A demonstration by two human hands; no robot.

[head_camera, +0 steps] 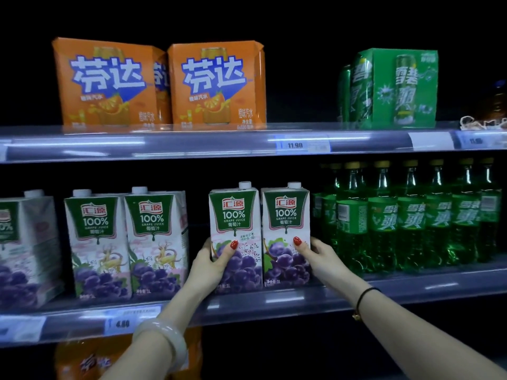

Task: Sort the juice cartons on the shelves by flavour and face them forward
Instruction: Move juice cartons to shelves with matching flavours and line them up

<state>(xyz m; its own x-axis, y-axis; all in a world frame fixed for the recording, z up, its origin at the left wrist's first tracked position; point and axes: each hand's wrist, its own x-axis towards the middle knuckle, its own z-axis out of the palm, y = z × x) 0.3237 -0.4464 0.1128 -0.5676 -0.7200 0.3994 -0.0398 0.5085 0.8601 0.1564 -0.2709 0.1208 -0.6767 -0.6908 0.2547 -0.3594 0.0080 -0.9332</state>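
The space behind the goods is dark, almost black. Two shop shelves cross the view, the upper shelf (192,144) and the lower shelf (301,300). Each has a glossy clear front rail that catches pale bluish streaks of light. Price tags (295,145) sit in the rails. Two orange soda packs (109,83) and a green pack (395,89) stand on top. Green bottles (411,215) fill the lower right.

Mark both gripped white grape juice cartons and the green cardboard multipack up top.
Left gripped white grape juice carton (234,212): head view, green label panel.
Right gripped white grape juice carton (285,212): head view, green label panel.
Green cardboard multipack (406,89): head view, front face.
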